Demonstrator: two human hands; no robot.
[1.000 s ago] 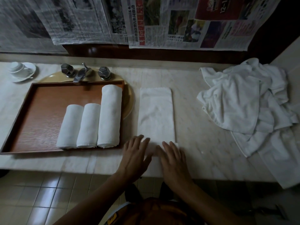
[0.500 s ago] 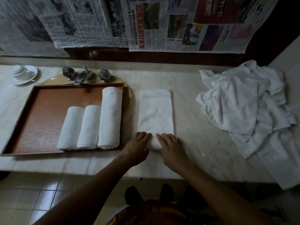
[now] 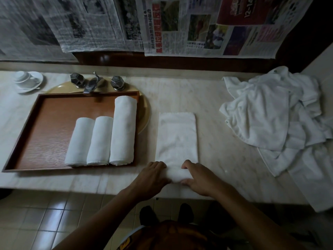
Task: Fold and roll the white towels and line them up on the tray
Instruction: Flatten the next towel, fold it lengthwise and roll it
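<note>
Fingers point(image 3: 159, 164) of left hand point(image 3: 151, 177) and right hand point(image 3: 200, 179) curl round the towel point(image 3: 177, 134) roll | towel lies on table point(image 3: 225, 159), right of tray point(image 3: 54, 123) | flat part stretches straight away from both hands

A pale marble counter point(image 3: 214, 138) was seen running across the view, with a tiled floor point(image 3: 43, 215) below its near edge. Newspaper sheets point(image 3: 203, 27) were hung along the wall behind it, above a dark wooden panel point(image 3: 180, 63). At the far left of the counter a white cup point(image 3: 23, 76) was set on a saucer point(image 3: 37, 82). A metal faucet point(image 3: 92, 85) was flanked by two faceted knobs point(image 3: 77, 80), at the back rim of a yellowish basin point(image 3: 145, 112).
</note>
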